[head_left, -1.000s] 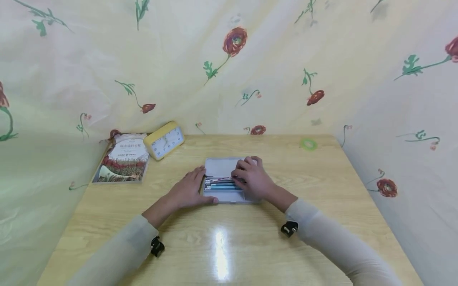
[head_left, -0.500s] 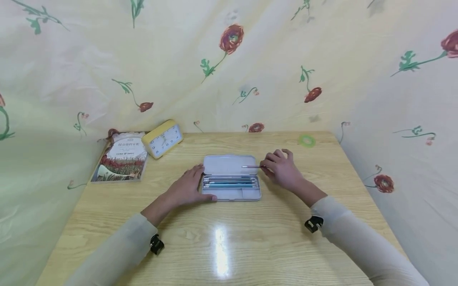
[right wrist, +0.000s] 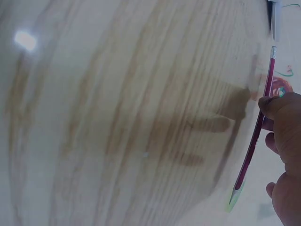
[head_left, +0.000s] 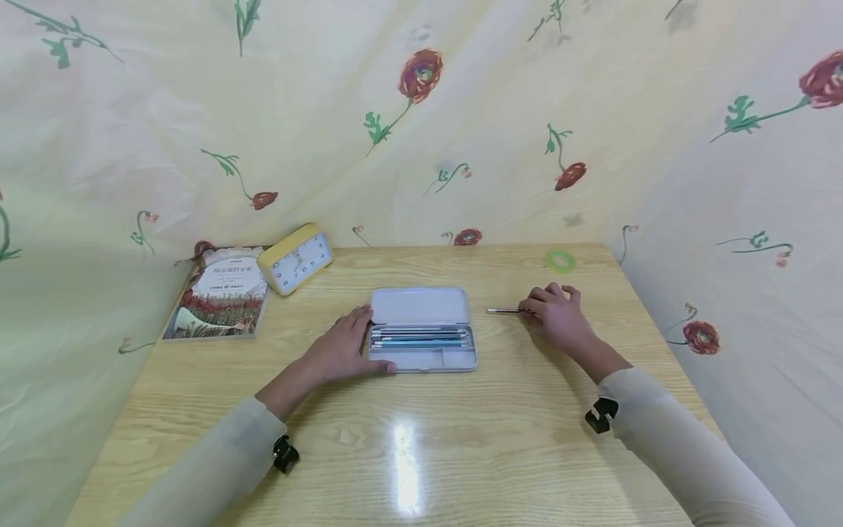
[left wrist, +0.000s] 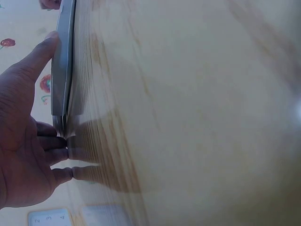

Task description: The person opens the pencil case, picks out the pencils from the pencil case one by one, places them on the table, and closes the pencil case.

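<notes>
An open pale grey pencil case (head_left: 421,360) lies mid-table, lid folded back, with several blue and dark pencils (head_left: 418,338) in its rear compartment. My left hand (head_left: 339,348) rests at the case's left end, thumb on the front rim and fingers along the side by the hinge. To the right of the case, my right hand (head_left: 558,318) pinches a dark red pencil (right wrist: 256,127) between thumb and fingers. In the right wrist view its sharpened tip points down and its eraser end points up, close over the tabletop.
A yellow alarm clock (head_left: 296,260) leans by a book (head_left: 220,296) at the back left. A green ring, like a tape roll (head_left: 560,260), lies at the back right, beyond the right hand. Flower-patterned cloth (head_left: 421,146) hangs behind the wooden table (head_left: 342,454).
My right hand has lifted the dark red pencil out of the case and carried it right, then lower toward the table. The left hand has stayed at the case.
</notes>
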Demonstrator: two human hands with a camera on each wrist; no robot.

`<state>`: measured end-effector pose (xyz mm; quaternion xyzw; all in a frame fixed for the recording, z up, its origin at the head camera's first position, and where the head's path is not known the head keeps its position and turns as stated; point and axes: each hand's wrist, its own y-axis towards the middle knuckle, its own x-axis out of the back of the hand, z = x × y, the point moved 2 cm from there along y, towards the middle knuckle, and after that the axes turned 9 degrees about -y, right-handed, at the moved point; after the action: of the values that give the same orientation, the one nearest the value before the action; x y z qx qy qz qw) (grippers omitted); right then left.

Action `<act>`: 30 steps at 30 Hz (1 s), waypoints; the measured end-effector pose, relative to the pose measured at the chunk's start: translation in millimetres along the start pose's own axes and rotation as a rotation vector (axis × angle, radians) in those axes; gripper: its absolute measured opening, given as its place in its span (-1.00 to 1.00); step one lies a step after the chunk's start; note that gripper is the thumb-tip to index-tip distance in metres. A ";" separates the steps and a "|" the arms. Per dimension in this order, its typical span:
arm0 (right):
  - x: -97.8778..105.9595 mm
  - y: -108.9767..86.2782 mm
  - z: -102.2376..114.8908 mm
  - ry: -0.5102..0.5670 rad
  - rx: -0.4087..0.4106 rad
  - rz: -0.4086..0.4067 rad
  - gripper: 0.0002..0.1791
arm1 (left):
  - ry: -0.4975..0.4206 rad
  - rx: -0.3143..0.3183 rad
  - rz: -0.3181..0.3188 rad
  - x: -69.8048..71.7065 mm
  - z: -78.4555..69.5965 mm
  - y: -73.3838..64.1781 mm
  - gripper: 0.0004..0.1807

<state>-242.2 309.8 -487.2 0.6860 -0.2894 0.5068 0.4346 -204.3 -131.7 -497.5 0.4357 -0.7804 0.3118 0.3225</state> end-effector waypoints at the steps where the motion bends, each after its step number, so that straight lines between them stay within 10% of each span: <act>1: -1.0 -0.6 -0.7 0.002 -0.001 0.004 -0.91 | 0.002 0.000 0.000 0.1 0.3 0.0 0.49; 30: -8.4 9.2 16.4 0.089 0.002 0.010 -0.87 | 0.007 -0.009 -0.009 -0.4 0.5 0.7 0.50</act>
<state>-245.3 290.6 -494.1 0.6617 -0.2727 0.5393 0.4438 -204.9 -131.6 -498.3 0.4367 -0.7787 0.3083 0.3284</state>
